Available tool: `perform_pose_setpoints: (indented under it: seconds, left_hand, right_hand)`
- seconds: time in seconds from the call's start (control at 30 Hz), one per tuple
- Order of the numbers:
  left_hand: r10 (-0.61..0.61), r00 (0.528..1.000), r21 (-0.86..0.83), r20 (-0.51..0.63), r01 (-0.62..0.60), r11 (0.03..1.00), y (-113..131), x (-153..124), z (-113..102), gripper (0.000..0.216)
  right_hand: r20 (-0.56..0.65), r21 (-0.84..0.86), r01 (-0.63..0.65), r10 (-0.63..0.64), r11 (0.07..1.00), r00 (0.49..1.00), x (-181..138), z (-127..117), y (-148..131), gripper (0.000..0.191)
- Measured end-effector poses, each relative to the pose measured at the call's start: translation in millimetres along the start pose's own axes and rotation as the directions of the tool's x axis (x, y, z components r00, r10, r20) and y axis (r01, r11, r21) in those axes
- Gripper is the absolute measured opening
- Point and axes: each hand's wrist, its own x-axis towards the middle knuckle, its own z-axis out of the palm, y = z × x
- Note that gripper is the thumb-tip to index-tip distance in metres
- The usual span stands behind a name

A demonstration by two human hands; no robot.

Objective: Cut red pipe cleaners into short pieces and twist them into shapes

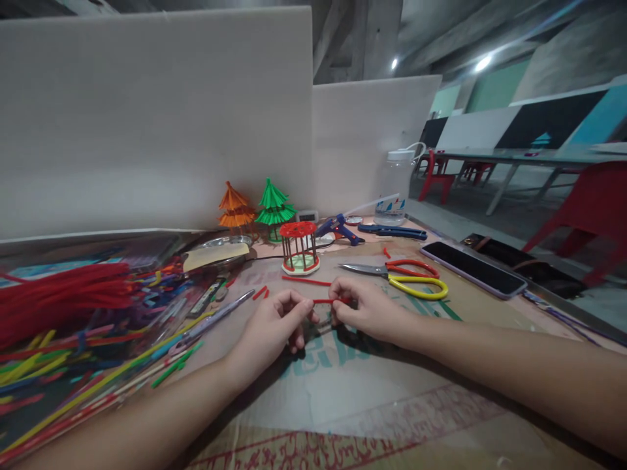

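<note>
Both my hands rest on the cardboard-covered table (372,391) and pinch the two ends of a short red stick (324,301). My left hand (274,326) has its fingers curled around the stick's left end. My right hand (365,308) pinches the right end. Just beyond them stands a small red cage-like model (300,248) on a pale round base, with a loose red stick (306,281) lying in front of it.
Scissors with a red and a yellow handle (406,277) lie to the right, then a phone (473,267). A blue glue gun (340,228), a plastic jar (396,186), and orange (236,207) and green (275,203) paper trees sit behind. Several coloured sticks (73,339) pile at left.
</note>
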Motion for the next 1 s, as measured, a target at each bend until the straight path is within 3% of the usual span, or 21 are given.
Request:
perform_pose_setpoints:
  seconds: [0.17, 0.5, 1.0]
  left_hand:
    - [-0.004, 1.000, -0.009, 0.007, 0.004, 1.000, -1.2, 1.0, 0.1, 0.039]
    - [-0.028, 1.000, -0.029, -0.006, 0.028, 0.999, -0.5, -0.2, -0.4, 0.037]
    - [-0.025, 1.000, -0.032, -0.010, 0.024, 0.999, 0.6, 0.9, -0.1, 0.036]
  right_hand:
    - [-0.006, -0.016, -0.013, 0.013, 1.000, 1.000, 0.0, 0.0, -0.3, 0.008]
    - [0.093, 0.193, -0.066, 0.048, 0.979, 0.994, 0.0, -2.6, -1.4, 0.012]
    - [0.109, 0.191, -0.084, 0.064, 0.978, 0.992, 1.3, -1.8, 0.8, 0.013]
